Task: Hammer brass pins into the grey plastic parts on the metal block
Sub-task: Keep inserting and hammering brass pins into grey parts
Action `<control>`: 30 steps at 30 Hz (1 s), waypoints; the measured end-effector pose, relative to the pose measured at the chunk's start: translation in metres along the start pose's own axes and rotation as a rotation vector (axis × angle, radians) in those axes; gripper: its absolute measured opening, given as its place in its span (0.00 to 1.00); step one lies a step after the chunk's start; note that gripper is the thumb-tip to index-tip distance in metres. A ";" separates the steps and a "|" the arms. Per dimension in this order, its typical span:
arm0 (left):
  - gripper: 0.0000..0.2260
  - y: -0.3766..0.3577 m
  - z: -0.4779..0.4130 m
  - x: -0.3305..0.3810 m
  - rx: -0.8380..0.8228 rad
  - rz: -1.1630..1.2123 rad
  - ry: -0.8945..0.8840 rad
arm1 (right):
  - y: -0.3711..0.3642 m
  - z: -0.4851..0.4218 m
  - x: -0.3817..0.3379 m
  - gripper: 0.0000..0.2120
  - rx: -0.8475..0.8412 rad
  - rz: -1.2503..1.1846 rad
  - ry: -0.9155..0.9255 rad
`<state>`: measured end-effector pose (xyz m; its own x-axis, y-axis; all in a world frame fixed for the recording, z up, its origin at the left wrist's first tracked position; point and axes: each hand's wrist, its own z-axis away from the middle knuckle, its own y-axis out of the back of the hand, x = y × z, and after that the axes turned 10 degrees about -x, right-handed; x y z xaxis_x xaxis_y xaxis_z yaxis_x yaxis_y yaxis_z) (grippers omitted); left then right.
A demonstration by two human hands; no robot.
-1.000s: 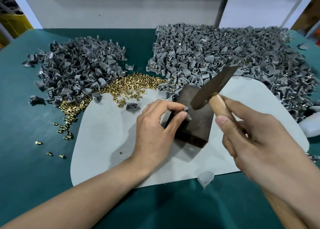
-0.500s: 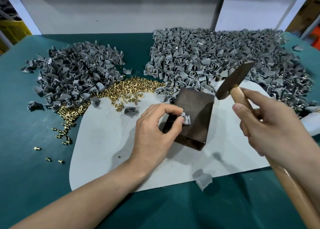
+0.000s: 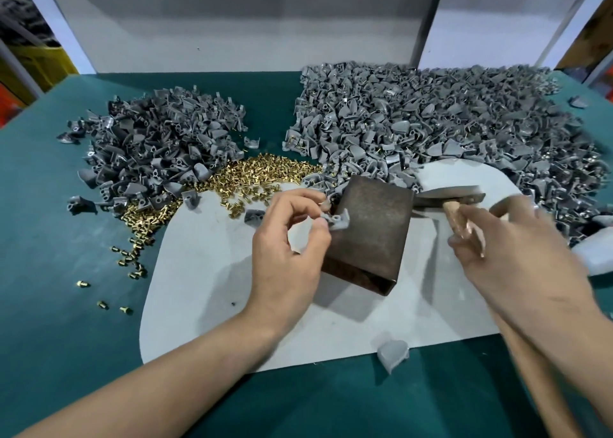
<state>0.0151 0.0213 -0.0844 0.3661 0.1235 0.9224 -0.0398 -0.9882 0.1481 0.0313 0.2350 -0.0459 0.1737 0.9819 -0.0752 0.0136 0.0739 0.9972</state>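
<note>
We see a green table (image 3: 49,205), and on it the right heap (image 3: 431,119) of grey parts, some with brass showing. A pale mat (image 3: 215,288) covers the near middle of the table, and its far edge is tucked under that heap. The smaller left heap (image 3: 156,152) of grey parts lies on the bare green. The dark block (image 3: 371,232) stands on the mat between our hands. Loose pins (image 3: 265,175) spread between the two heaps and trail leftward.

Our right hand (image 3: 517,248) grips the wooden handle of the hammer (image 3: 447,197), whose blurred head sits low just right of the block. Our left hand (image 3: 285,248) pinches one part (image 3: 336,220) between thumb and forefinger against the block's upper left edge. A stray piece (image 3: 391,354) lies at the mat's near edge.
</note>
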 end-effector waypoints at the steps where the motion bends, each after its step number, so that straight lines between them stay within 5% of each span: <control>1: 0.03 0.000 -0.001 -0.001 0.023 0.068 0.034 | 0.008 -0.001 -0.004 0.16 0.076 -0.050 0.060; 4: 0.03 -0.001 -0.003 -0.003 0.073 0.149 0.096 | 0.038 -0.013 -0.036 0.09 0.180 -0.247 0.394; 7: 0.03 -0.001 -0.004 -0.005 0.108 0.161 0.091 | 0.042 -0.029 -0.077 0.08 -0.110 -0.291 0.570; 21: 0.07 0.001 -0.003 -0.004 0.025 0.084 0.048 | 0.022 -0.044 -0.094 0.05 -0.288 -0.237 0.595; 30: 0.05 -0.001 -0.002 -0.005 -0.016 0.013 0.006 | 0.018 -0.037 -0.071 0.12 -0.305 -0.783 0.460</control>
<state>0.0120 0.0220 -0.0884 0.3594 0.1110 0.9266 -0.0595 -0.9882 0.1415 -0.0170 0.1731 -0.0225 -0.1800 0.6020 -0.7780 -0.3068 0.7171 0.6258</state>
